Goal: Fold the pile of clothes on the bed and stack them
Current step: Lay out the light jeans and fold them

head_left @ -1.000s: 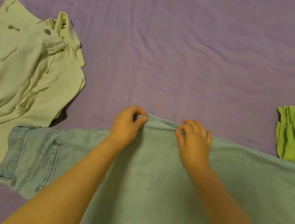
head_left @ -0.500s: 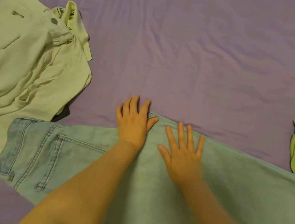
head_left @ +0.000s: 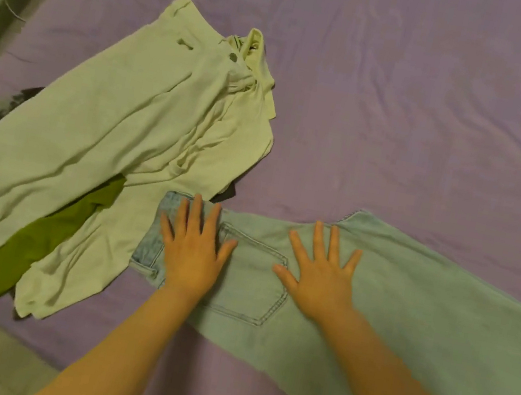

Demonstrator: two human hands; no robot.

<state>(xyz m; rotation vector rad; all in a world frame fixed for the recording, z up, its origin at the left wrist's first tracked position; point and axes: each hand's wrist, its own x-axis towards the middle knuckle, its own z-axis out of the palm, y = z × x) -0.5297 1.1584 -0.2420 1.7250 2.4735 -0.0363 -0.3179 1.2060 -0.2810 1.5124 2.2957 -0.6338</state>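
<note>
1. Both hands are down flat, fingers straight and spread, gripping nothing: the left hand presses the waistband end of the light blue jeans, the right hand presses just beyond the back pocket.
2. The pocket sits right between the two palms, its stitching plain to see.
3. The jeans lie flat across the near side of the purple bed sheet, waistband toward the left, the leg running off toward the right edge.
4. Just to the left, pale cream trousers sprawl unfolded toward the bed's left edge, button end pointing to the far side.
5. An olive green garment lies on those trousers, near the bed's near-left corner.
6. A scrap of dark cloth peeks out where trousers meet jeans.
</note>
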